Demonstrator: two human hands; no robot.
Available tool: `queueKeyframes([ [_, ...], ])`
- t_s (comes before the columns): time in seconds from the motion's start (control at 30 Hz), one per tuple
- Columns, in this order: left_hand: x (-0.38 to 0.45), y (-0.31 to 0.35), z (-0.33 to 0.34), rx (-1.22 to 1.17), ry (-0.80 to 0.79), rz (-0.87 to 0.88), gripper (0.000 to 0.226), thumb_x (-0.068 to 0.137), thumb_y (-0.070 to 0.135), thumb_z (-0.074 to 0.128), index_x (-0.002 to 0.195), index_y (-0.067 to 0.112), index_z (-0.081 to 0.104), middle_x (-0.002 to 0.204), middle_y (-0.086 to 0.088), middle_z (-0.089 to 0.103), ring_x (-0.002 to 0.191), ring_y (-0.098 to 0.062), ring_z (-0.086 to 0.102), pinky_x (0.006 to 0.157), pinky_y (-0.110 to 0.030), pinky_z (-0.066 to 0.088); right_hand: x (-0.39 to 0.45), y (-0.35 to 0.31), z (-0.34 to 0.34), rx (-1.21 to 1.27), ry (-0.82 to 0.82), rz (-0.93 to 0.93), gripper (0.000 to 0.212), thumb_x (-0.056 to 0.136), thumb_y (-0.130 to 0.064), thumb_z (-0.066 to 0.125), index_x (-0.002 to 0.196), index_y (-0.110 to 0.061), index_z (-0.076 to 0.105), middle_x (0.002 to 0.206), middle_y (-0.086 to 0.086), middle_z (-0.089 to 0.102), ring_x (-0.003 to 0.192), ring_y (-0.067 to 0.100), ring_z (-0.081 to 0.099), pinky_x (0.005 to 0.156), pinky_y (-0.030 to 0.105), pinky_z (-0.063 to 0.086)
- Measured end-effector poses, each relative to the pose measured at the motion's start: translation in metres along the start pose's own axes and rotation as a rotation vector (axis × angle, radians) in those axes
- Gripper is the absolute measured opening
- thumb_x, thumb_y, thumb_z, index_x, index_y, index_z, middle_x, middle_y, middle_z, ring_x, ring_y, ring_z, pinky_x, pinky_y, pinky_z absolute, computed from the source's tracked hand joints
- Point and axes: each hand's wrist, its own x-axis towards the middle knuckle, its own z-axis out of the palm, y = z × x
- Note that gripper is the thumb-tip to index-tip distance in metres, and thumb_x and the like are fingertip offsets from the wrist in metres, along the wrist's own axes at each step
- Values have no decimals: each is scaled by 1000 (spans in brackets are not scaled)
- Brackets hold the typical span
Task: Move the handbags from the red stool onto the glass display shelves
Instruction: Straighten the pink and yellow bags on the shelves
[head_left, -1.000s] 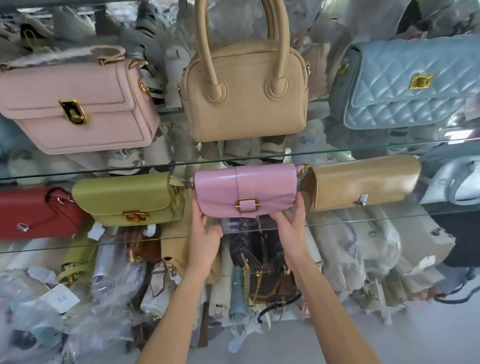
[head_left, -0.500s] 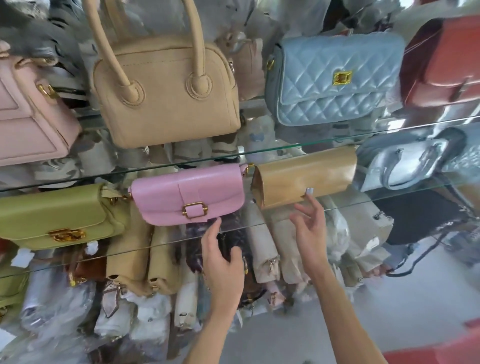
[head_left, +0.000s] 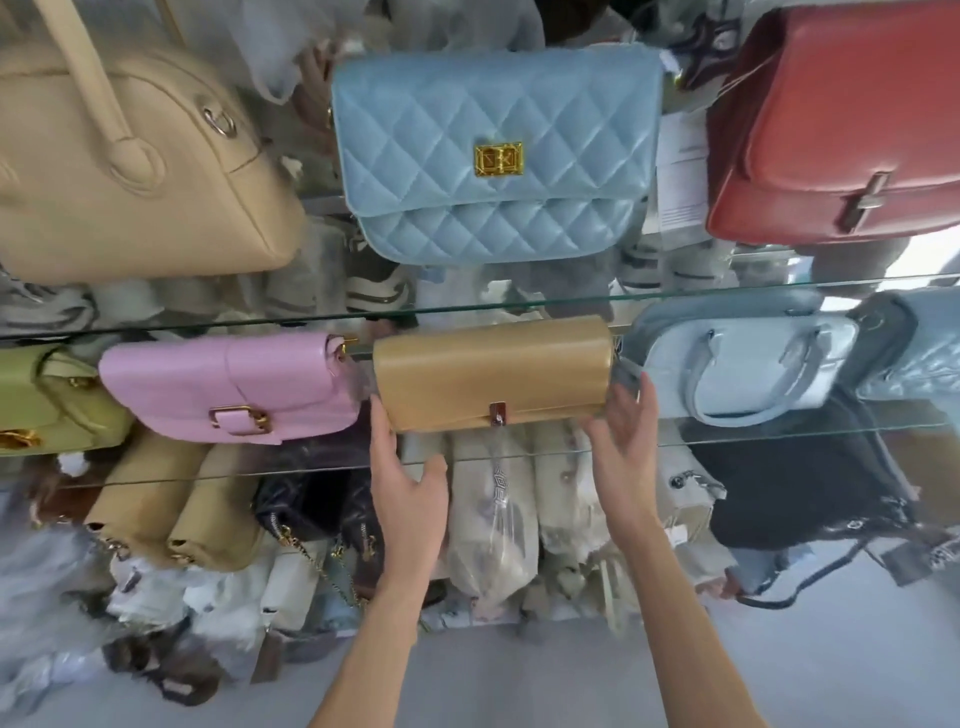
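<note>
A tan rectangular clutch with a small metal clasp lies on the lower glass shelf. My left hand reaches up with straight fingers, its fingertips at the clutch's lower left corner. At the clutch's right end is my right hand, fingers straight and touching or very near it. A pink buckled handbag sits just left of the clutch, with a green bag beyond it. The red stool is out of view.
The upper glass shelf carries a beige top-handle bag, a quilted light-blue bag and a red bag. Pale blue bags sit right of the clutch. Wrapped bags and packaging are heaped on the floor below.
Both hands left the pink handbag and moved right to the two ends of the tan clutch. My view swung right and closer to the shelves.
</note>
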Motion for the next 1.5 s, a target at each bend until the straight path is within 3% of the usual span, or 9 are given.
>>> queueKeyframes([
  [0.2, 0, 3, 8, 72, 39, -7, 98, 98, 1, 63, 164, 48, 9, 168, 20, 27, 151, 1, 30, 121, -29, 26, 6, 7, 3, 79, 108, -26, 63, 102, 2, 58, 156, -24, 37, 150, -1, 60, 139, 12, 57, 122, 52, 42],
  [0.27, 0, 2, 10, 92, 47, 4, 98, 98, 2, 63, 164, 48, 7, 168, 19, 27, 150, 3, 30, 119, -28, 25, 3, 8, 6, 90, 143, -59, 57, 102, 2, 58, 150, -23, 42, 149, 1, 60, 139, 12, 57, 121, 50, 43],
  [0.43, -1, 7, 16, 97, 64, -18, 99, 98, 1, 62, 165, 45, 4, 167, 20, 27, 143, 8, 30, 117, -29, 28, 5, 4, 10, -10, 18, 11, 66, 105, -14, 60, 165, -26, 35, 163, -8, 48, 150, 7, 45, 128, 44, 35],
  [0.7, 5, 12, 7, 132, 7, -44, 102, 98, 0, 60, 164, 48, -2, 171, 13, 23, 137, 6, 28, 108, -27, 36, -2, 4, 19, -50, 43, 13, 72, 97, -30, 65, 163, -30, 37, 162, -11, 46, 148, 8, 44, 125, 36, 35],
  [0.83, 10, 14, 4, 138, -11, -53, 99, 99, -1, 59, 166, 42, 1, 165, 19, 26, 126, 9, 32, 89, -2, 36, -10, 5, 20, -60, 41, -4, 73, 100, -15, 68, 163, -33, 36, 162, -13, 44, 149, 7, 43, 126, 36, 35],
  [0.97, 8, 14, 1, 145, -12, -24, 95, 100, 2, 60, 166, 40, 3, 170, 13, 24, 132, 4, 31, 101, -20, 35, -11, 3, 18, -107, 36, 17, 74, 97, -22, 70, 157, -48, 35, 159, -17, 46, 146, 5, 46, 124, 49, 40],
  [1.13, 8, 12, -1, 140, -16, -21, 94, 101, 2, 59, 166, 41, 5, 170, 11, 26, 130, 3, 33, 101, -23, 36, -9, 2, 12, -124, 4, 47, 72, 85, -50, 68, 144, -73, 34, 155, -30, 45, 143, -3, 46, 102, 66, 55],
  [1.4, 6, 12, -7, 141, -65, -30, 95, 100, 2, 59, 165, 44, 4, 169, 10, 28, 126, 4, 37, 93, -12, 36, -7, 1, 14, -153, -20, 31, 83, 82, -53, 70, 155, -56, 30, 155, -28, 42, 143, -3, 42, 104, 64, 54],
  [1.5, 6, 13, -8, 141, -87, -17, 98, 100, 1, 59, 165, 44, 0, 171, 9, 23, 141, -8, 37, 110, -24, 37, -6, 2, 15, -165, -18, 11, 78, 83, -51, 69, 152, -60, 33, 150, -35, 45, 140, -12, 42, 104, 63, 55],
])
